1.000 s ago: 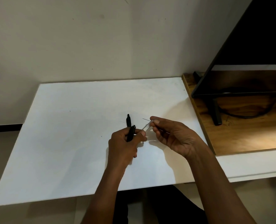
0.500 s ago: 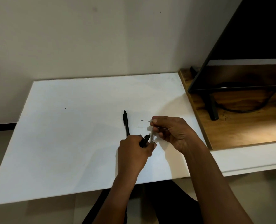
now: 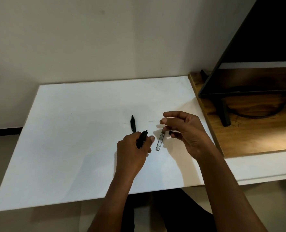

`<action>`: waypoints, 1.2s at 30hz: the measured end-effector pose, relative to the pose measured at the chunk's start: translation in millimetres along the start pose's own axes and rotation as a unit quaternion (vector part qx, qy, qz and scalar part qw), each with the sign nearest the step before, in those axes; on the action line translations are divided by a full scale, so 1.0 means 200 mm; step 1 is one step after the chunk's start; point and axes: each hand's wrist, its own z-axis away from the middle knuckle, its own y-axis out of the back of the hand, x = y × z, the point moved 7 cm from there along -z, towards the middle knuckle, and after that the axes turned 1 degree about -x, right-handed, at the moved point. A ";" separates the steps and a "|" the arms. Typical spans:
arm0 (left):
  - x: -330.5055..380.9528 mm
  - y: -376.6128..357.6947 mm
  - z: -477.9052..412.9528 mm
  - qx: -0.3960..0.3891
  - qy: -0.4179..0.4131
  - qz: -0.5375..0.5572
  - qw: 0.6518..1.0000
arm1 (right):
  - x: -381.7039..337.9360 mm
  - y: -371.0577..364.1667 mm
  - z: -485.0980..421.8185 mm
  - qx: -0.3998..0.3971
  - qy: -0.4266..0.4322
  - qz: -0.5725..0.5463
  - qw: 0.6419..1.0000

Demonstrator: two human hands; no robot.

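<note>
Black pens, two: the loose pen (image 3: 133, 123) lies flat on the white board (image 3: 71, 139), just beyond the left hand (image 3: 132, 149). The held pen (image 3: 142, 138) is gripped in that hand, fingers curled round it, its free end pointing far-right. Lead (image 3: 154, 121), one: a thin stick pinched by the thumb and forefinger of the right hand (image 3: 185, 131), sticking out left above the board. Cap (image 3: 170, 132), one: small, black, pinched in the same hand's lower fingers. Clear case (image 3: 160, 142), one: flat on the board between the hands. Far right: one wooden panel (image 3: 256, 139), one monitor (image 3: 273, 39), one cable (image 3: 256, 116).
</note>
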 end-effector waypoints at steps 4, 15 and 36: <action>0.05 0.01 0.01 0.011 -0.056 -0.045 0.997 | -0.05 -0.05 0.01 -0.034 0.053 0.044 0.997; 0.07 0.05 0.02 0.038 -0.078 -0.094 0.992 | -0.07 -0.05 0.01 -0.026 0.107 0.061 0.992; 0.08 0.04 0.00 0.023 -0.092 -0.079 0.992 | -0.05 -0.17 0.02 -0.104 0.126 0.112 0.980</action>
